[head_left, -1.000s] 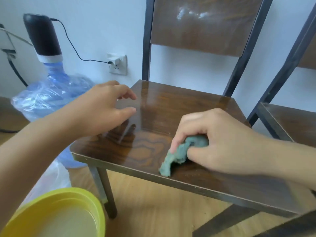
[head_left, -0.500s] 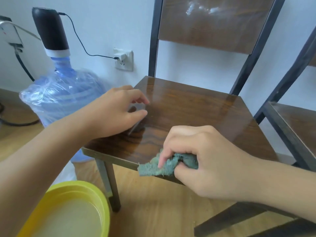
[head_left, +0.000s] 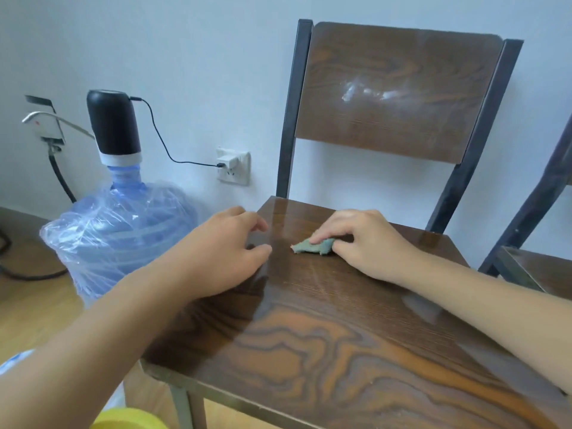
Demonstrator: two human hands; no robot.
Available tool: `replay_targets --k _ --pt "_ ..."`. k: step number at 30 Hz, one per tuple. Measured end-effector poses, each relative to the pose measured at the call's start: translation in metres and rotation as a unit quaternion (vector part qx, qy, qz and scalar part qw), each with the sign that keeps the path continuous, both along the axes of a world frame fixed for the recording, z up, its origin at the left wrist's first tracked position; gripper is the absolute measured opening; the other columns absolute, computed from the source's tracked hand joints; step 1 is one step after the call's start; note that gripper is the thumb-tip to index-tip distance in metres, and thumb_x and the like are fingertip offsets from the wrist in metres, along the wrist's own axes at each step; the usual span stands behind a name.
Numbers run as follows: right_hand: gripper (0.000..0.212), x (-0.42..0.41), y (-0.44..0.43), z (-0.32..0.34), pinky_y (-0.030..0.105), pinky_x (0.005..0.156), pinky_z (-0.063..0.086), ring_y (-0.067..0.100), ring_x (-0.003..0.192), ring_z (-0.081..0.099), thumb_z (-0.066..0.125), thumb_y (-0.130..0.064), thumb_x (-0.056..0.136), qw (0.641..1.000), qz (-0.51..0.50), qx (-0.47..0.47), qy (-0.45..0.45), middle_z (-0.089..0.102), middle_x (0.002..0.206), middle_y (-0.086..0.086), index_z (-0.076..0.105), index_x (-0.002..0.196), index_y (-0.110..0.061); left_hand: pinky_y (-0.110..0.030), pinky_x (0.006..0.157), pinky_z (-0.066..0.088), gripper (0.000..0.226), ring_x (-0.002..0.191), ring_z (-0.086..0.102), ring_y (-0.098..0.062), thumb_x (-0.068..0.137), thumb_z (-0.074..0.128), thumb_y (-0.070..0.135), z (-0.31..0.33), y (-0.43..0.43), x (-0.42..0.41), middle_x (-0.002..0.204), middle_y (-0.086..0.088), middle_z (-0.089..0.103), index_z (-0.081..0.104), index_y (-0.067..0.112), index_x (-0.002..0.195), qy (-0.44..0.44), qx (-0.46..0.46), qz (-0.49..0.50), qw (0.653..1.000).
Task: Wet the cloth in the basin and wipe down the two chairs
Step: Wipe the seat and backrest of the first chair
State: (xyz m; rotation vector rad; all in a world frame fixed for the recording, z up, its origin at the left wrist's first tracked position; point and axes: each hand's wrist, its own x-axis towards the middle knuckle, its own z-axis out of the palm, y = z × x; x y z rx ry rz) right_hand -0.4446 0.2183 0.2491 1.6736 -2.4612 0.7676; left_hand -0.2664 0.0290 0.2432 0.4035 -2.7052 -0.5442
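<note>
A dark wood chair [head_left: 356, 335] with a black metal frame stands in front of me, its seat glossy. My right hand [head_left: 365, 243] presses a small green-grey cloth [head_left: 312, 246] onto the far part of the seat, fingers curled over it. My left hand [head_left: 223, 252] rests at the seat's left edge with its fingers bent and apart, holding nothing. A second chair [head_left: 538, 267] of the same kind shows at the right edge, only partly in view. A sliver of the yellow basin [head_left: 130, 421] shows at the bottom left.
A large blue water jug [head_left: 117, 230] wrapped in plastic, with a black pump on top, stands left of the chair. The pump's cable runs to a wall socket [head_left: 233, 167]. The floor is light wood; a white wall is right behind the chairs.
My right hand has slid the cloth from the seat's front edge to its far part. The view has risen, so the backrest shows whole and the basin is almost out of view.
</note>
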Motion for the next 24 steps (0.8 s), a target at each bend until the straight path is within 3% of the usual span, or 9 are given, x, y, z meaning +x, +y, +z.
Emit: replay_targets --k 4,7,10,13,17,20,24 --pt "0.046 -0.044 -0.045 -0.015 0.035 0.098 0.051 0.019 0.107 0.063 0.059 0.006 0.087 0.998 -0.032 -0.017 0.048 0.078 0.109 -0.003 0.081 0.111 -0.027 -0.041 0.104 0.046 0.04 0.114 0.058 -0.016 0.09 0.055 0.042 0.004 -0.002 -0.033 0.127 0.006 0.056 0.06 0.031 0.127 -0.041 -0.014 -0.02 0.999" --pt "0.046 -0.095 -0.056 -0.011 0.042 0.098 0.054 0.032 0.112 0.063 0.052 0.007 0.087 0.986 -0.159 0.019 0.043 0.076 0.112 0.009 0.081 0.109 -0.022 -0.043 0.103 0.047 0.042 0.111 0.059 -0.018 0.089 0.051 0.046 0.006 -0.007 -0.044 0.126 0.006 0.055 0.058 0.031 0.127 -0.059 -0.034 -0.019 0.998" --pt "0.046 -0.124 -0.06 -0.001 0.035 0.09 0.057 0.032 0.105 0.065 0.05 0.006 0.084 0.97 -0.239 -0.022 0.029 0.078 0.108 0.011 0.083 0.103 -0.02 -0.042 0.105 0.045 0.044 0.119 0.057 -0.021 0.091 0.051 0.044 0.006 -0.016 -0.049 0.129 0.003 0.055 0.057 0.028 0.131 -0.045 -0.033 -0.003 0.998" --pt "0.042 -0.107 -0.066 0.002 0.026 0.085 0.05 0.014 0.084 0.062 0.054 0.004 0.089 0.983 -0.179 -0.039 0.005 0.078 0.105 0.006 0.082 0.106 -0.021 -0.035 0.105 0.043 0.042 0.122 0.055 -0.02 0.095 0.054 0.039 0.003 -0.023 -0.05 0.13 0.003 0.055 0.056 0.026 0.134 -0.022 -0.012 0.007 1.0" --pt "0.042 -0.081 -0.048 -0.002 0.034 0.099 0.052 0.02 0.11 0.062 0.055 0.001 0.091 0.994 -0.11 0.006 -0.012 0.075 0.108 -0.001 0.083 0.103 -0.028 -0.026 0.099 0.039 0.04 0.115 0.054 -0.011 0.097 0.055 0.038 -0.004 -0.026 -0.047 0.131 0.002 0.054 0.056 0.024 0.135 -0.017 -0.006 -0.003 1.0" --pt "0.041 -0.044 -0.021 -0.001 0.038 0.101 0.052 0.014 0.111 0.062 0.059 -0.002 0.09 0.998 -0.052 0.021 -0.014 0.075 0.107 -0.012 0.083 0.101 -0.033 -0.025 0.097 0.039 0.038 0.111 0.053 -0.007 0.096 0.055 0.039 -0.009 -0.025 -0.04 0.126 0.006 0.054 0.057 0.027 0.132 -0.007 0.001 -0.007 1.0" --pt "0.04 0.021 0.025 0.013 0.032 0.098 0.052 0.001 0.106 0.062 0.064 -0.001 0.086 0.998 0.016 0.059 -0.024 0.075 0.106 -0.016 0.082 0.1 -0.034 -0.027 0.094 0.039 0.033 0.11 0.057 -0.012 0.096 0.056 0.037 -0.009 -0.018 -0.031 0.122 0.007 0.056 0.06 0.028 0.128 0.017 0.013 -0.002 1.0"
